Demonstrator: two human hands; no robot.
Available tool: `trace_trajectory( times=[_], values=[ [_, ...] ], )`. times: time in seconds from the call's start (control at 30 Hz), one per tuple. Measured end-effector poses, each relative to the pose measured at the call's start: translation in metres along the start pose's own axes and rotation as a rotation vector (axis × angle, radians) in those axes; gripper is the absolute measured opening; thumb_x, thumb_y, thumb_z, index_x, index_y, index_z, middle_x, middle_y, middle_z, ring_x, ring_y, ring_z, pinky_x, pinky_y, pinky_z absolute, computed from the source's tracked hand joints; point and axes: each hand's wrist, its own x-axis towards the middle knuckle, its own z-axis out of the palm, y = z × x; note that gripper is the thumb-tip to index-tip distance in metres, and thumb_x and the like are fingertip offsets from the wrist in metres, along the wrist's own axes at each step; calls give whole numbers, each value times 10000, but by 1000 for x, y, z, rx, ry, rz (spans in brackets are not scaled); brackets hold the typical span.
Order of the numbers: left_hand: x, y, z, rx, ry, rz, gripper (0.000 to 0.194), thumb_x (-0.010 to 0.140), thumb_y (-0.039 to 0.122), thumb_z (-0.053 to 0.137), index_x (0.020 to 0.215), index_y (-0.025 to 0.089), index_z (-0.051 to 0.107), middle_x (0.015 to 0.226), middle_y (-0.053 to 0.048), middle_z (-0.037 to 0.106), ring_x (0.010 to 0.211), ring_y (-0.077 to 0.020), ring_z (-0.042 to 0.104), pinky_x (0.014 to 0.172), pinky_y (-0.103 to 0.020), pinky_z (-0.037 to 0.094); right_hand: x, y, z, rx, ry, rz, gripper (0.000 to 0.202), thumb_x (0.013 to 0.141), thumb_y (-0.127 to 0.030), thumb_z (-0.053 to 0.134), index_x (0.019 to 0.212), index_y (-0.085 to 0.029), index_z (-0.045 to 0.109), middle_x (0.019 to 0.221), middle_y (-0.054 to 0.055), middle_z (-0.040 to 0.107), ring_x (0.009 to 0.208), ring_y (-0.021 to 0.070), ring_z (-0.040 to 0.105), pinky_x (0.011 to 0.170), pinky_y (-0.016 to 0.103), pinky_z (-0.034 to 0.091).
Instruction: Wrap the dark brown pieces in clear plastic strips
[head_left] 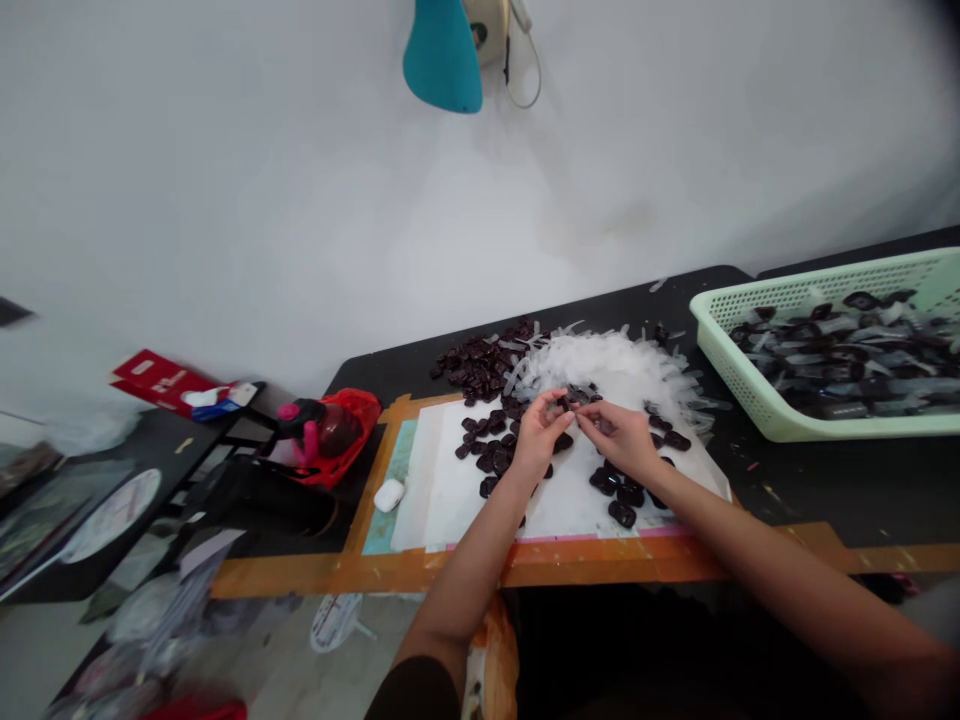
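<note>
My left hand [540, 430] and my right hand [621, 438] meet fingertip to fingertip over the white sheet [442, 480]. Between the left fingers shows part of a small dark piece, mostly covered by the hand. The right fingers are pinched at its edge; what they grip is too small to make out. Glossy dark pieces [495, 458] lie loose left of my hands, and more dark pieces [622, 513] sit below the right hand. Just beyond the hands spreads a heap of translucent whitish strips [611, 355]. A pile of dark reddish pieces [480, 365] lies behind on the left.
A pale green basket [739, 390] holding dark pieces and clear strips stands at right. Brown tape [585, 572] runs along the table's front edge. A white case [388, 495], a red basket [358, 420] and a black bag [262, 497] are on the left. A teal lamp [444, 60] hangs above.
</note>
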Motion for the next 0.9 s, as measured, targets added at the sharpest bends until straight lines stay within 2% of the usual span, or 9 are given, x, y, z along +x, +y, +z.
trace_trajectory(
  times=[0.13,0.3,0.43,0.6,0.77,0.9],
  values=[
    [-1,4,1,60,4,-25,387,691,251,769,1045,196,621,1024,-47,669,969,-172,635,924,-326,455,0,0,0,40,-35,71,171,861,-319,554,848,-188,663,687,25,663,530,125,539,532,246,415],
    [-2,6,3,48,-9,-46,396,671,243,784,1028,190,619,1053,-73,690,997,-171,633,928,-314,453,0,6,0,242,-69,225,236,871,-393,551,847,-177,645,698,32,636,566,135,526,539,258,408],
    [-3,2,2,74,28,-37,354,674,280,783,976,186,627,1031,-76,704,899,-166,653,846,-310,483,2,6,-1,355,-82,296,259,853,-417,579,838,-166,639,713,41,637,605,144,551,560,260,416],
    [-5,2,0,332,68,118,181,778,312,677,874,164,717,1139,-120,664,1005,-215,631,824,-319,491,5,6,-1,491,-80,408,292,832,-444,601,834,-153,624,692,39,630,544,117,515,505,240,389],
    [-9,10,1,449,110,249,104,772,275,671,792,191,728,1031,-99,679,943,-208,631,767,-313,496,3,10,2,536,-163,364,278,841,-437,594,862,-160,600,706,32,631,534,101,491,500,228,391],
    [-12,17,3,483,105,293,75,769,250,667,794,224,733,1009,-86,700,947,-215,629,821,-329,481,2,10,2,547,-173,358,275,844,-441,591,865,-168,586,728,35,634,550,105,503,507,230,418]
  ],
)
